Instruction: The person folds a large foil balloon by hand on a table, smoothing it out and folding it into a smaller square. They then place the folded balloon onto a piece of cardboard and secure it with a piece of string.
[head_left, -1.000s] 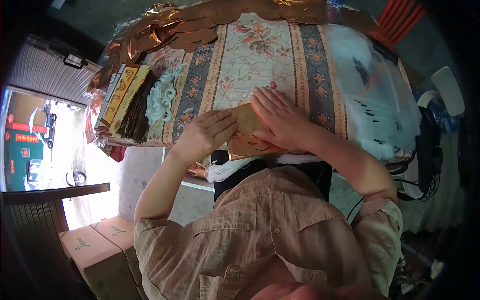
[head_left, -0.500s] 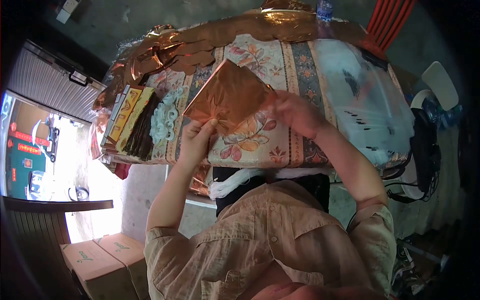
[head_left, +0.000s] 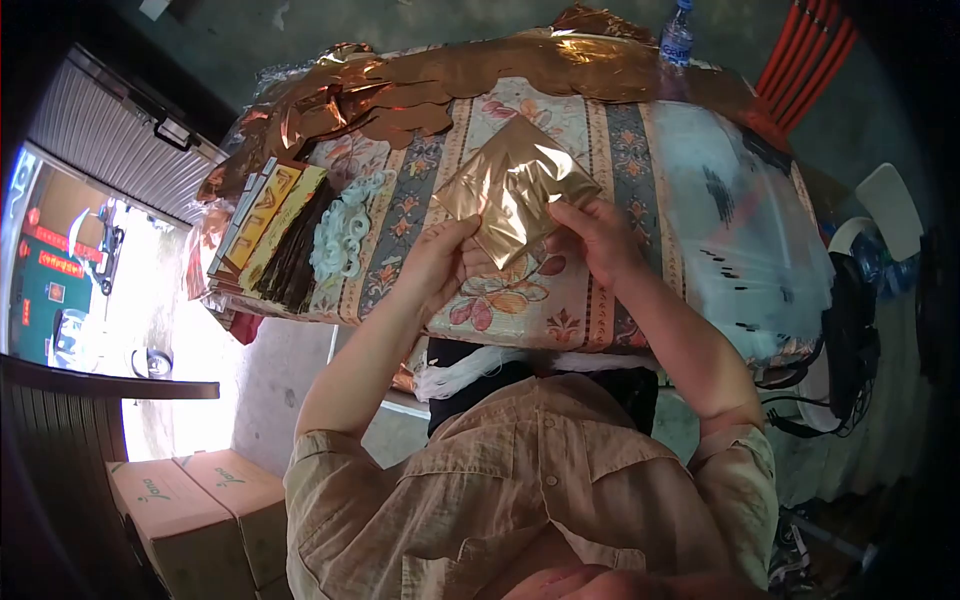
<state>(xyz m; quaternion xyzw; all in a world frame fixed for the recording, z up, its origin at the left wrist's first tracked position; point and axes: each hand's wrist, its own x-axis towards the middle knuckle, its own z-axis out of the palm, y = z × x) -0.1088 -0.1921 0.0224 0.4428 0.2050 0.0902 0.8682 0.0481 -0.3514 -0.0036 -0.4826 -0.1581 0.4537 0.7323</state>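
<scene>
A shiny gold, foil-like square packet (head_left: 517, 185) is held above the table, one corner pointing toward me. My left hand (head_left: 445, 255) grips its lower left edge, with the thumb on top and fingers underneath. At the lower right edge, my right hand (head_left: 598, 240) pinches it the same way. What the packet contains, if anything, is hidden. Below it lies a flowered tablecloth (head_left: 485, 305).
To the left stand a stack of yellow and dark folded packets (head_left: 268, 235) and a pile of white rings (head_left: 345, 232). Scalloped copper foil (head_left: 480, 72) runs along the far edge, with a water bottle (head_left: 676, 35). Clear plastic bags (head_left: 735, 220) cover the right side.
The packet has turned from a dull copper look to bright gold glare and tilted flatter. My right hand, blurred beside it before, now grips its right edge. The view has shifted slightly.
</scene>
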